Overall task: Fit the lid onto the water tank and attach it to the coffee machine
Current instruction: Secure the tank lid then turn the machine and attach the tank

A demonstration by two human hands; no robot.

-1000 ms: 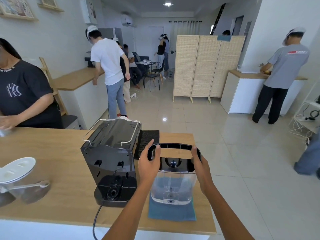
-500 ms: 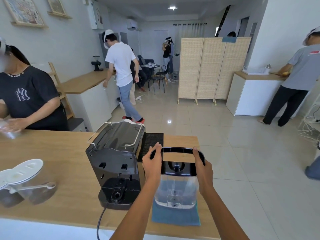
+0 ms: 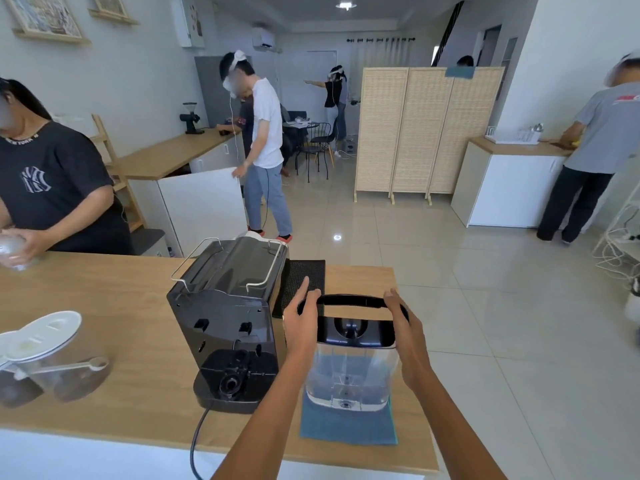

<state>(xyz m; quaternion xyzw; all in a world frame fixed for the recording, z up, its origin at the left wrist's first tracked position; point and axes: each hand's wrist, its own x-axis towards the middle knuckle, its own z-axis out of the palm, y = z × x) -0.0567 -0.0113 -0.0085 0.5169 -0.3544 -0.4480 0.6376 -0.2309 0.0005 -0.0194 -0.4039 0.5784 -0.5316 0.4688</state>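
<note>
A clear water tank (image 3: 351,379) stands upright on a blue cloth (image 3: 348,427) near the counter's right front. The black lid (image 3: 355,332) with its raised handle sits on the tank's top. My left hand (image 3: 302,318) grips the lid's left side, index finger raised. My right hand (image 3: 407,327) grips its right side. The black coffee machine (image 3: 227,317) stands just left of the tank with its rear facing me; its tank dock (image 3: 239,375) holds nothing.
A black mat (image 3: 304,278) lies behind the tank. Two lidded jars with a scoop (image 3: 52,358) sit at the left on the wooden counter (image 3: 104,292). The machine's power cord (image 3: 195,441) hangs over the front edge. A person in black works at the far left.
Both hands keep their grip on the lid on the tank. The camera view has shifted slightly; people in the background have moved.
</note>
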